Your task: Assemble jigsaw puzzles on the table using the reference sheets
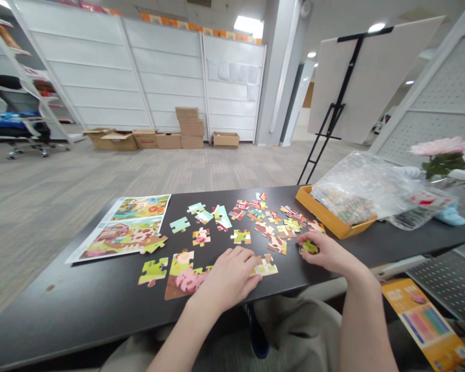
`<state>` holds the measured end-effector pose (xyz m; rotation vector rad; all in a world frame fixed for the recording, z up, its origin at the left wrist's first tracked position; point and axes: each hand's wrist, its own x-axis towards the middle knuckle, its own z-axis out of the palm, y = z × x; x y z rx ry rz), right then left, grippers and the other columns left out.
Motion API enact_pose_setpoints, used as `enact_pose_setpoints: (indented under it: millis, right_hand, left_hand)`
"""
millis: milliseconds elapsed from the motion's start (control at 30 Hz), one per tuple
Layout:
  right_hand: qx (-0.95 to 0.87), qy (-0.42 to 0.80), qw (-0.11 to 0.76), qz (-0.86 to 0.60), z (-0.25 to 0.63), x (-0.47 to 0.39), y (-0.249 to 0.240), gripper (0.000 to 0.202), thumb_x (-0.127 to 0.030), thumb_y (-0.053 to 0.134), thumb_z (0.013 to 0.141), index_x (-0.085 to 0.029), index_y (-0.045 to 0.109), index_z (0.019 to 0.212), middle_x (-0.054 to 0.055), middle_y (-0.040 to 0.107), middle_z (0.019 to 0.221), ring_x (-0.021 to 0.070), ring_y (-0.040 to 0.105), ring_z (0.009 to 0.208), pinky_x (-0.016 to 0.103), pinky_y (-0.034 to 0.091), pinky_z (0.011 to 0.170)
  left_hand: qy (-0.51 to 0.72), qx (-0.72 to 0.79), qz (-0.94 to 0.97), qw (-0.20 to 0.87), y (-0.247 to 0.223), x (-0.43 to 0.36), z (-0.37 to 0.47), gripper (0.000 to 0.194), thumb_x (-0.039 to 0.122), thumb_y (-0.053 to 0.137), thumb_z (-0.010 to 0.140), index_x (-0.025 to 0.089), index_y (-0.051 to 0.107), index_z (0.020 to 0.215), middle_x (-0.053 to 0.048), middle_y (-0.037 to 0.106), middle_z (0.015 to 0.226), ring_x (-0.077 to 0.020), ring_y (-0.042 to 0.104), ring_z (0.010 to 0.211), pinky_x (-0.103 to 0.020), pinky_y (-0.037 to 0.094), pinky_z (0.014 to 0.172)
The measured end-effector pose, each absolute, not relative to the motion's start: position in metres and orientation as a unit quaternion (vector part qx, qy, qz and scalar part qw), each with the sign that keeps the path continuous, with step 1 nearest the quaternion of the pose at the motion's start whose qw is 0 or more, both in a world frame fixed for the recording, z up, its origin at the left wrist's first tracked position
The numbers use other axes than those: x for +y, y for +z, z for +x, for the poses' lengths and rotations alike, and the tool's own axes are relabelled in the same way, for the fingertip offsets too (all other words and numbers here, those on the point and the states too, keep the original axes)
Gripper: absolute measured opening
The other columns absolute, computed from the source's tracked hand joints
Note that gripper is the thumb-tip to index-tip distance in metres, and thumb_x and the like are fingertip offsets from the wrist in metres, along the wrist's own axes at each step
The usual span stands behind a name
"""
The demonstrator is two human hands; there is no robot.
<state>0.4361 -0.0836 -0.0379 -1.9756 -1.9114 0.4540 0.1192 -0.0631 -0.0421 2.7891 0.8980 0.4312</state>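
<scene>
My left hand [232, 274] lies palm down near the table's front edge, fingers resting loosely over puzzle pieces, partly hiding them. A fence-patterned piece [267, 265] pokes out beside its fingertips. To its left lies a joined section with a pink pig [188, 279], its right side hidden by the hand. My right hand [325, 250] pinches a green puzzle piece [309, 247] between thumb and fingers, at the right edge of the loose pieces. A cow-spotted piece [277, 245] and a green piece [241, 236] lie between the hands.
A printed picture sheet [120, 232] lies on the black table's left. Several sky-blue pieces [180, 225] sit right of it. An orange box [337, 222] with plastic bags stands at the right, near pink flowers [442, 146]. An orange package [426, 323] is below the table's edge.
</scene>
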Motion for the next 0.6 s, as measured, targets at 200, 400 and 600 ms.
enact_pose_setpoints:
  millis: [200,400,600]
  right_hand:
    - [-0.679,0.104,0.211,-0.696,0.434,-0.081,-0.037,0.024,-0.026,0.067,0.069,-0.023,0.072,0.092,0.008,0.069,0.105,0.0292,0.064,0.104,0.04,0.049,0.094]
    - [-0.75,0.162,0.246,-0.592,0.378,-0.067,-0.025,0.015,-0.037,0.066,0.086,-0.022,0.069,0.088,0.006,0.068,0.094,0.024,0.064,0.094,0.037,0.048,0.09]
    - [-0.761,0.186,0.221,-0.581,0.371,-0.057,-0.036,0.012,-0.032,0.067,0.084,-0.02,0.07,0.086,0.005,0.066,0.091,0.0216,0.063,0.089,0.034,0.049,0.084]
  left_hand:
    - [0.135,0.307,0.937,0.099,-0.039,-0.065,0.119,0.02,0.033,0.061,0.098,0.021,0.064,0.114,-0.006,0.069,0.114,-0.0247,0.062,0.108,-0.039,0.05,0.093]
    - [0.128,0.308,0.937,0.099,-0.033,-0.065,0.119,0.021,0.033,0.061,0.098,0.021,0.065,0.113,-0.007,0.069,0.112,-0.0253,0.062,0.108,-0.039,0.05,0.092]
    - [0.128,0.304,0.939,0.097,-0.031,-0.063,0.118,0.023,0.033,0.061,0.097,0.021,0.066,0.116,-0.007,0.069,0.109,-0.0257,0.062,0.106,-0.04,0.05,0.091]
